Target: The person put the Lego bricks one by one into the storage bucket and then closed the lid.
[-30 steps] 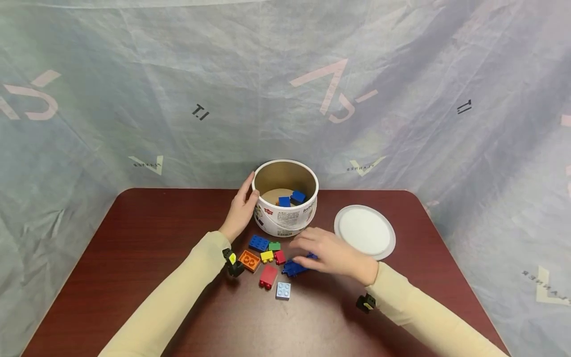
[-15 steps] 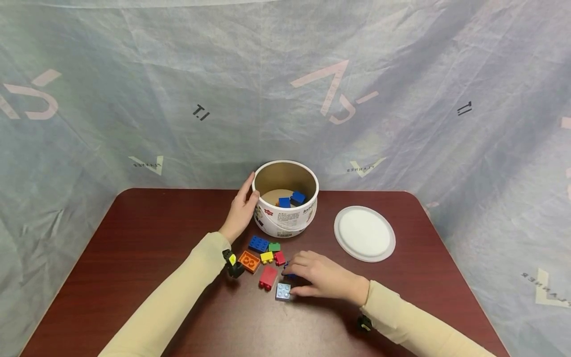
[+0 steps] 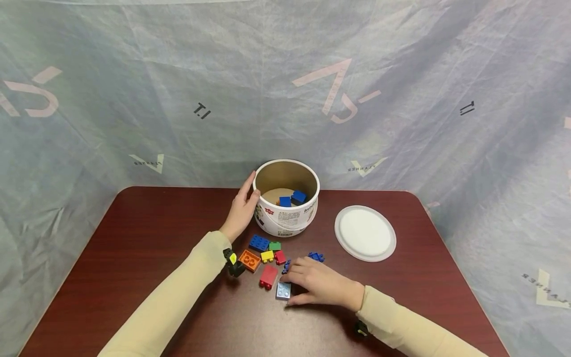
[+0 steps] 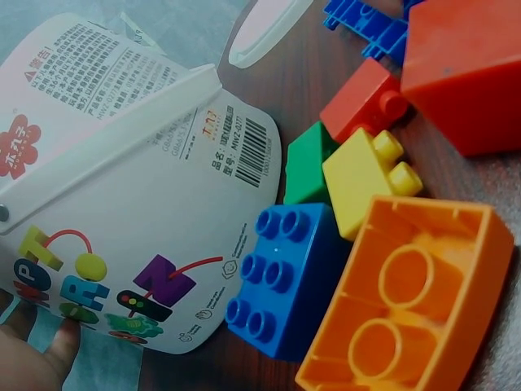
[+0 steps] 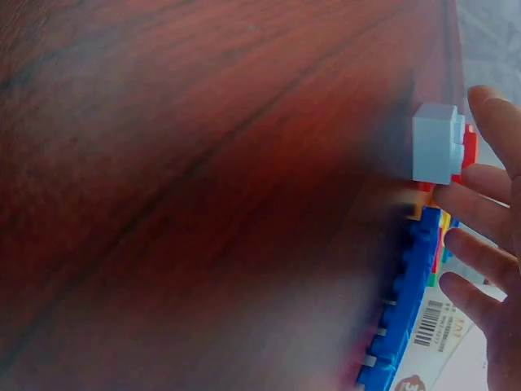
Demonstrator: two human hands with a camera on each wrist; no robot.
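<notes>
The left hand point(image 3: 239, 214) rests against the outer left side of a white bucket point(image 3: 280, 221), its index finger and thumb near the rim. Inside the bucket lie blue blocks point(image 3: 298, 197). At the front of the block group, the right hand point(image 3: 320, 283) has its thumb and fingers spread around a light blue block point(image 3: 282, 291). A gap shows between thumb and block in the right wrist view. A blue linked piece point(image 3: 316, 257) lies partly hidden behind the right hand. Beside the light blue block is a red block point(image 3: 268, 276).
Between the hands lie an orange block point(image 3: 249, 261), a blue block point(image 3: 259, 243), a green block point(image 3: 274, 246), a yellow block point(image 3: 267, 256) and a small red block point(image 3: 279, 257). A white lid point(image 3: 365, 233) lies on the table point(image 3: 147, 238) at right. Grey cloth point(image 3: 250, 114) hangs behind.
The right hand has moved from over the blue linked piece toward the front left, to the light blue block, uncovering part of the blue piece. The left hand stays at the bucket.
</notes>
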